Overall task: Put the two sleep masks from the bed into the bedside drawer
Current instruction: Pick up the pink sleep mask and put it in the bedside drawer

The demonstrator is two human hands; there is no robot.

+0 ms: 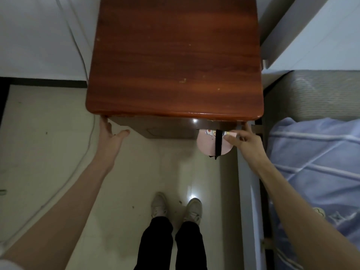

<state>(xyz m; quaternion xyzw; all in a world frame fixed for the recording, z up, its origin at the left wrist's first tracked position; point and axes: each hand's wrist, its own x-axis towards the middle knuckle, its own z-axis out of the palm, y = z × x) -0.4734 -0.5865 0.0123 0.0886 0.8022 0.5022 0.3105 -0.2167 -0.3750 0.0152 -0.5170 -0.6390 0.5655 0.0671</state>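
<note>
A pink sleep mask with a black strap and a cartoon print hangs below the front edge of the red-brown bedside cabinet. My right hand pinches its right end, just under the cabinet's top at the front right. The drawer front shows as a dark strip beneath the top; whether it is pulled out I cannot tell. My left hand is spread open at the cabinet's front left corner, fingertips touching the underside of the top. A second mask may be the small pale item on the bed.
The bed with a blue striped quilt lies to the right, its pale frame close beside the cabinet. A white cable runs down the wall and across the tiled floor on the left. My feet stand in front of the cabinet.
</note>
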